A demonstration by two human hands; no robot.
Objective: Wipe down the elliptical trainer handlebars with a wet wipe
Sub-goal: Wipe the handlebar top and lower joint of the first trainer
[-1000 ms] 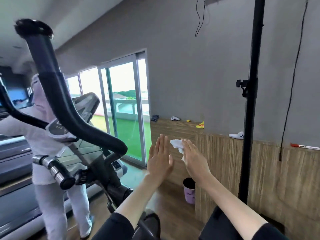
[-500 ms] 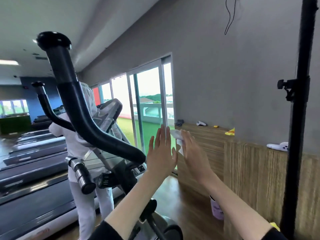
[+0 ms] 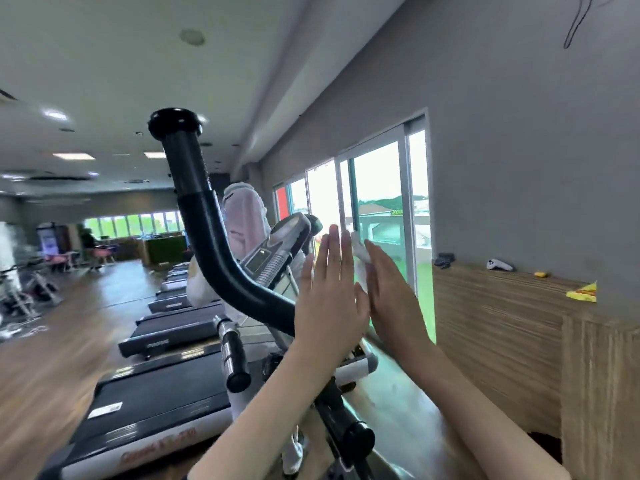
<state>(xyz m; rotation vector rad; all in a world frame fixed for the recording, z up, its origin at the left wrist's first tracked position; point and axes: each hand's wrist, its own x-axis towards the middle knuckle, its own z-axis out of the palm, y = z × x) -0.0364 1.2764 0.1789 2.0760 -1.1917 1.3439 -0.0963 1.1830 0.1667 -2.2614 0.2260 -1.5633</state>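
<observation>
Currently on view, item by item.

Left hand [image 3: 329, 303]: raised ahead of the camera, fingers straight and together, palm turned toward the other hand.

Right hand [image 3: 393, 299]: mirrored, fingers straight, palm inward. The heels of the two hands look to be touching.

Grip: flat on both sides, nothing curled. Neither hand closes round anything; the pair simply presses.

Wet wipe [image 3: 359, 252]: white, crumpled, sandwiched between the palms, its top poking out above the right fingertips. Likely reason for the hold: flattening or working the wipe between the palms before use.

Long handlebar [image 3: 204, 233]: black, curved, capped at top, its lower run passing behind the left hand. The wipe is not on it.

Short handlebar [image 3: 232, 355]: chrome band, black end, lower down. The wipe is not on it either.

Task, as judged: wiping not under way.

Console [image 3: 277, 251]: tilted, behind the hands.

Other: person in white [image 3: 244, 220] beyond the machine; treadmills [image 3: 166, 386] in a row at left; wooden ledge [image 3: 502, 306] at right carrying a white controller [image 3: 498, 265], well apart from the hands.
</observation>
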